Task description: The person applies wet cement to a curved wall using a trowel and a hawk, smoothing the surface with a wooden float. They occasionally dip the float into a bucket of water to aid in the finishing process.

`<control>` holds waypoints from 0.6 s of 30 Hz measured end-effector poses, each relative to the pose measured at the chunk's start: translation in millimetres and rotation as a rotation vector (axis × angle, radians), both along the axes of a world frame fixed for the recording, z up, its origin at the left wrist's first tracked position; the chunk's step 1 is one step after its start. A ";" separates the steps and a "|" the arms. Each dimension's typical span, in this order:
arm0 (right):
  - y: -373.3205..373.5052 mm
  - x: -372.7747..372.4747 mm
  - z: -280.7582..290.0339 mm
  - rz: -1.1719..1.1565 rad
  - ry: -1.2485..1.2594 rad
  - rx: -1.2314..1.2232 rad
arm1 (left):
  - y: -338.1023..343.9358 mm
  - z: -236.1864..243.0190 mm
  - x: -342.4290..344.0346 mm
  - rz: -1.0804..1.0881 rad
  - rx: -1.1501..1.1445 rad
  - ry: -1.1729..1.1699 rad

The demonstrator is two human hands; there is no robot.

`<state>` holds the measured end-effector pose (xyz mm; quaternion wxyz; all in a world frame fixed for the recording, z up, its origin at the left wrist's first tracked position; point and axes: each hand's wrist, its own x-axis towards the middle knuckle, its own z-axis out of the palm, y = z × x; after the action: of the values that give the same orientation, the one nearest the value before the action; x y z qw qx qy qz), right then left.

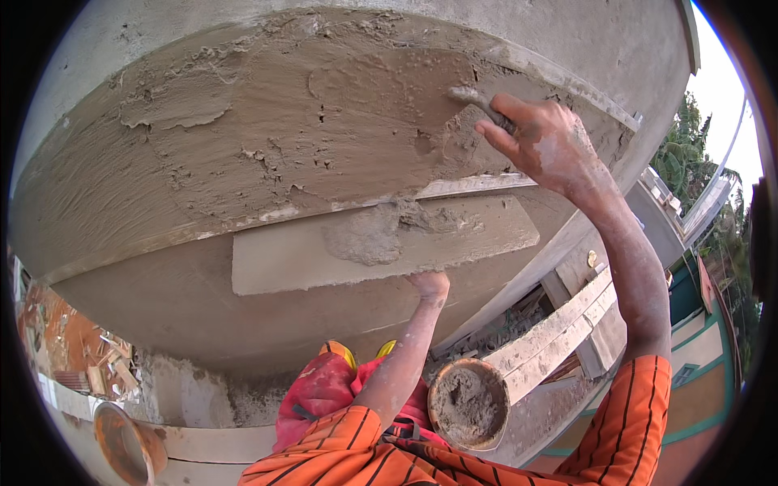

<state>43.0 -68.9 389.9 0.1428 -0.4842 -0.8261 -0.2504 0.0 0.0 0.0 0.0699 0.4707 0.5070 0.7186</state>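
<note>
My right hand (541, 139) is closed around the handle of a mortar-coated trowel (463, 134), its blade against the wet plaster (356, 105) at the right side of the wall band. Below that band, my left hand (429, 283) reaches under a long flat plastering board (275, 263) and holds it up against the wall; its fingers are hidden beneath. A heap of grey mortar (373, 231) lies on the board. The plaster is smooth in places, with rough ridges and small holes in others.
Wooden strips (567, 85) border the plaster above and below. A bucket of mortar (468, 405) stands by my right side, next to scaffold planks (559, 336). Another orange bucket (130, 445) is at the lower left. Rubble (105, 364) lies on the ground beyond.
</note>
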 end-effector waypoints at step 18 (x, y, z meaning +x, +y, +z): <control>-13.5 112.9 -34.1 -0.174 0.204 0.253 | 5.1 3.9 9.8 -0.236 0.167 -0.507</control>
<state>155.9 -82.4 355.8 0.2632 -0.5549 -0.7244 -0.3132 9.8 5.1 3.9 0.2387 0.3358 0.3544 0.8395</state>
